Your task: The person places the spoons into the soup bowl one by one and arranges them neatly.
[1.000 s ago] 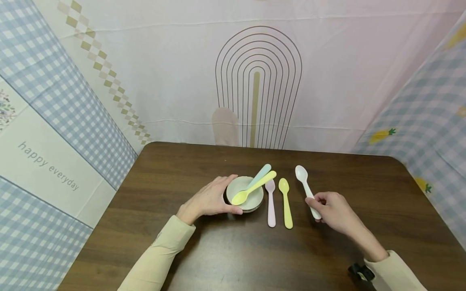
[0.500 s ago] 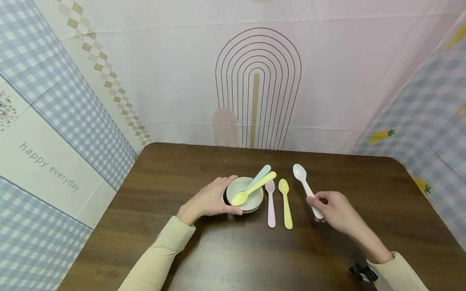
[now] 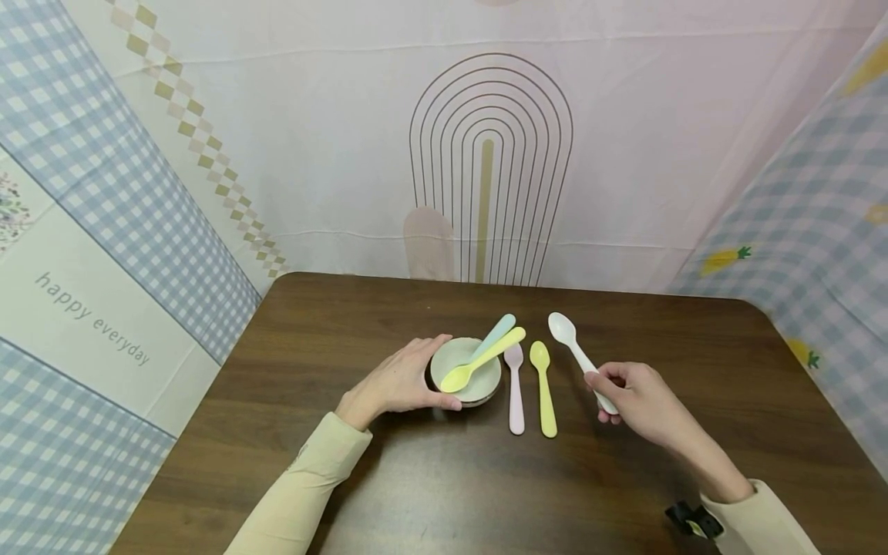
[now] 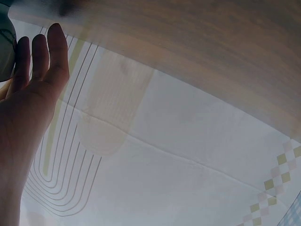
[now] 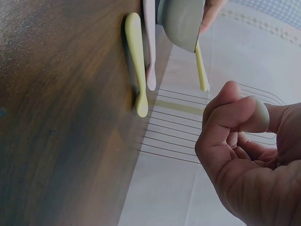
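My left hand (image 3: 397, 379) holds a small pale bowl (image 3: 449, 356) by its left side, thumb in front and fingers behind. In the bowl lean a light blue spoon (image 3: 498, 330) and a yellow spoon (image 3: 494, 351), their handles jutting past the rim to the upper right. My right hand (image 3: 641, 402) pinches a white spoon (image 3: 563, 330) by its handle, the spoon's head pointing away to the upper left. Between the hands a pink spoon (image 3: 516, 397) and a second yellow spoon (image 3: 546, 393) lie side by side on the table.
The dark wooden table (image 3: 444, 493) ends at a hanging patterned cloth (image 3: 333, 154) behind. Checked cloth (image 3: 90, 139) hangs on the left. A black object (image 3: 694, 520) sits by the right sleeve's cuff.
The white spoon's head has swung leftward and slightly away, toward the yellow spoon on the table, as my right hand shifts a little. The left hand and bowl stay in place.
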Demonstrator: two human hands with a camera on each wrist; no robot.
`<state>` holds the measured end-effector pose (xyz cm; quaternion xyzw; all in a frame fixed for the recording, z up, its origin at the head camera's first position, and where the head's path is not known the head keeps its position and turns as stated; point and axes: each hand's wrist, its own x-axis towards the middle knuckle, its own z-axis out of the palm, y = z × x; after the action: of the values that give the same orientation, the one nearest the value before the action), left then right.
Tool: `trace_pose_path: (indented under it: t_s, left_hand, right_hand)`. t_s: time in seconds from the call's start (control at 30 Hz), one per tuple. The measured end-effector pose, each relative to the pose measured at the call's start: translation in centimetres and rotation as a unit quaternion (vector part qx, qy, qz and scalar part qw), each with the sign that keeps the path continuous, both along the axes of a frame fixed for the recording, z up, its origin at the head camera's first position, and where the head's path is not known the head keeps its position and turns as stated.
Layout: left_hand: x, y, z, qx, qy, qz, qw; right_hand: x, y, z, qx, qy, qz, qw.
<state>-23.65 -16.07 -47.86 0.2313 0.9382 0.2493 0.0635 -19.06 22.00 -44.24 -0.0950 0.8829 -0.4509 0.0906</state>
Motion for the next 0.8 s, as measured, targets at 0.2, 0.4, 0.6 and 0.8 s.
trace_pose_path:
  t_s: [0.2,0.4,0.6,0.8]
  left_hand:
    - [0.0,0.0,0.0,-0.003,0.001,0.000,1.0000]
    - [0.0,0.0,0.0,-0.001,0.001,-0.001,1.0000]
    - [0.1,0.0,0.0,-0.002,0.003,-0.001,1.0000]
    - [0.1,0.0,0.2,-0.001,0.004,-0.003,1.0000]
  right_hand:
    - [0.0,0.0,0.5,-0.005,-0.005,0.002,1.0000]
    - [0.1,-0.1,0.8,-0.015,-0.007,0.004,0.9999]
    - [0.2,-0.3,1.0,-0.017,-0.013,0.001,0.9998]
    - [0.3,-0.5,1.1,-0.020,-0.014,-0.001,0.9997]
